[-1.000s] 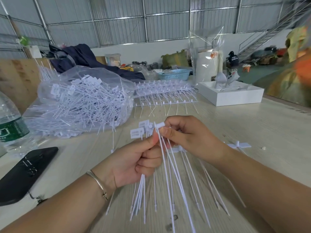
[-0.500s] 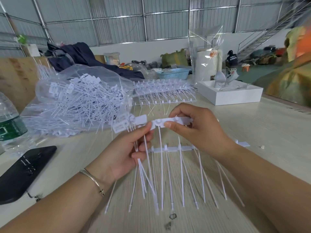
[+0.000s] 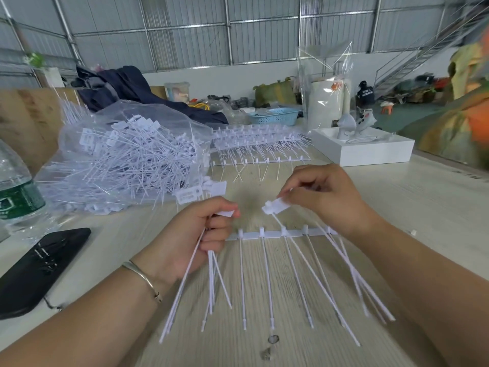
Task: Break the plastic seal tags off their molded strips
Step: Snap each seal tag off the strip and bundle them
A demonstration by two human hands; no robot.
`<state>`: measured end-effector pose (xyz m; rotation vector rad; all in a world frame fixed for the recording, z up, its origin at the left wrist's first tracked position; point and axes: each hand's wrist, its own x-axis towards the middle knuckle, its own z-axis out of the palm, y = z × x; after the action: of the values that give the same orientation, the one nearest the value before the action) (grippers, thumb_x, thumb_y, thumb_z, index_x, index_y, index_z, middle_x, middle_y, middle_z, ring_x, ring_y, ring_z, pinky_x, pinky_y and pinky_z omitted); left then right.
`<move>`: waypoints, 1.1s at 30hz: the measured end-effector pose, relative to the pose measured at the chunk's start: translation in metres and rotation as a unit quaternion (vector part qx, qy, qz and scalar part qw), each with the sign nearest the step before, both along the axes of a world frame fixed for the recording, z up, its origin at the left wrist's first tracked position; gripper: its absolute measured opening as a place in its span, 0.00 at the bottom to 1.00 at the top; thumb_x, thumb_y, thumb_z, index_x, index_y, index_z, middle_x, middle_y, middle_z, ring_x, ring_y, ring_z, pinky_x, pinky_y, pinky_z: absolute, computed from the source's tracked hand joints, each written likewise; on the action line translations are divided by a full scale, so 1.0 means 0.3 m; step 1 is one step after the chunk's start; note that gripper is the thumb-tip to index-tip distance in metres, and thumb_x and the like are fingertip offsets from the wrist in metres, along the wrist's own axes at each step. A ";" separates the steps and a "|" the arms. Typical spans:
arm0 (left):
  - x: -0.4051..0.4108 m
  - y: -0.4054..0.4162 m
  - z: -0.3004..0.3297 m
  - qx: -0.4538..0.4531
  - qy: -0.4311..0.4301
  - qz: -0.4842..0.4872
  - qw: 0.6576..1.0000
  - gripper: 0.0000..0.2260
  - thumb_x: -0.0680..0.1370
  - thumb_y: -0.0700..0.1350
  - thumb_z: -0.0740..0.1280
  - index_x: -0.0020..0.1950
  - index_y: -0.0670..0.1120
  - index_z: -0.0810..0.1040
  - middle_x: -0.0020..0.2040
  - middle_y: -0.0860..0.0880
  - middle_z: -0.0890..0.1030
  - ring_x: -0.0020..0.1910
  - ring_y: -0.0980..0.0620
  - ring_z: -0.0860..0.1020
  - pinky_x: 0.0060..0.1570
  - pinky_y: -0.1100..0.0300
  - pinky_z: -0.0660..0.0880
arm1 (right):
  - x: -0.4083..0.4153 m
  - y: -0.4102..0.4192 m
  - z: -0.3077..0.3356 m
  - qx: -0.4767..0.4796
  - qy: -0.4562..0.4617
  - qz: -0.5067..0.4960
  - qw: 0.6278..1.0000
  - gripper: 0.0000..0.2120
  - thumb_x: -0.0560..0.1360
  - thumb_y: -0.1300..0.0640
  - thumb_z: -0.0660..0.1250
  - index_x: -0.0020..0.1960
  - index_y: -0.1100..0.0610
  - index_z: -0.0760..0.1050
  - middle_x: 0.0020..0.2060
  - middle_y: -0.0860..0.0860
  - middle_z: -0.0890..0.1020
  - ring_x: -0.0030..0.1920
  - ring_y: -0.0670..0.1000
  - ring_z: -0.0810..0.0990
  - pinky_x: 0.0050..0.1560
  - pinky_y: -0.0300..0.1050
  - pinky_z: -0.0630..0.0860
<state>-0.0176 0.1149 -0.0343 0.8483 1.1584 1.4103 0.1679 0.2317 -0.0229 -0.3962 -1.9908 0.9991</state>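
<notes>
- The table (image 3: pixel 397 207) is pale wood grain and fills the lower frame.
- A clear bag (image 3: pixel 127 160) of loose white tags lies at 10 o'clock, heaped and bulging.
- A stack of uncut strips (image 3: pixel 259 144) lies at 12 o'clock, just right of the bag.
- A white box (image 3: pixel 370 152) sits at 1 o'clock, with small grey figures standing in it.
- A black phone (image 3: pixel 37 268) lies flat at 8 o'clock, near the table's left edge.
- A water bottle (image 3: pixel 16 192) stands at 9 o'clock, just above the phone.
- The strip (image 3: pixel 270 235) lies across the middle of the table between the two hands, its thin stems fanning down toward 6 o'clock.
- The left hand (image 3: pixel 198 234), at 7 o'clock of centre, is curled round a bunch of loose tags (image 3: pixel 211 282); their flat heads stick up above the fist and their stems hang below it.
- The right hand (image 3: pixel 325 197), at 3 o'clock of centre, pinches one tag (image 3: pixel 275 206) by its flat head between thumb and fingertips, raised just above the strip. Whether its stem is free of the strip, I cannot tell.
- A thin bracelet (image 3: pixel 143 279) sits on the left wrist.
</notes>
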 end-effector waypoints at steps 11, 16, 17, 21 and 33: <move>0.010 0.005 -0.009 0.022 -0.055 -0.004 0.998 0.10 0.70 0.40 0.69 0.38 0.47 0.67 0.28 0.54 0.58 0.20 0.61 0.57 0.17 0.70 0.52 | -0.024 -0.016 -0.012 0.139 -0.053 -0.054 0.987 0.12 0.68 0.74 0.60 0.42 0.60 0.76 0.33 0.48 0.76 0.33 0.44 0.70 0.34 0.34 0.64; 0.010 0.017 -0.012 0.028 -0.113 0.018 0.993 0.17 0.71 0.55 0.68 0.48 0.41 0.78 0.28 0.52 0.65 0.19 0.60 0.59 0.16 0.70 0.53 | -0.042 -0.027 -0.026 0.240 -0.069 -0.053 0.967 0.16 0.66 0.76 0.60 0.46 0.61 0.79 0.40 0.50 0.79 0.38 0.51 0.76 0.40 0.45 0.72; 0.012 0.015 -0.013 0.030 -0.097 0.012 0.995 0.17 0.70 0.55 0.69 0.48 0.42 0.78 0.29 0.52 0.66 0.20 0.60 0.59 0.16 0.70 0.53 | -0.045 -0.026 -0.027 0.247 -0.065 -0.056 0.965 0.16 0.66 0.76 0.60 0.46 0.62 0.80 0.41 0.51 0.79 0.40 0.52 0.77 0.42 0.47 0.73; 0.030 0.007 -0.022 0.021 0.006 0.004 1.000 0.05 0.69 0.47 0.72 0.35 0.47 0.80 0.34 0.51 0.58 0.22 0.60 0.57 0.18 0.69 0.52 | -0.053 -0.023 -0.038 0.252 -0.061 -0.064 0.964 0.16 0.68 0.75 0.60 0.49 0.63 0.80 0.46 0.53 0.79 0.43 0.58 0.79 0.44 0.53 0.74; 0.029 0.004 -0.015 0.028 -0.066 -0.007 0.997 0.08 0.70 0.42 0.70 0.34 0.47 0.71 0.31 0.52 0.61 0.20 0.60 0.56 0.16 0.70 0.52 | -0.033 -0.014 -0.017 0.151 -0.080 -0.140 0.975 0.17 0.74 0.44 0.69 0.37 0.58 0.79 0.29 0.52 0.73 0.32 0.46 0.70 0.45 0.44 0.65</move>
<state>-0.0088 0.1161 -0.0387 0.7892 1.0150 1.4714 0.1579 0.2275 -0.0279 -0.5825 -2.1161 0.4923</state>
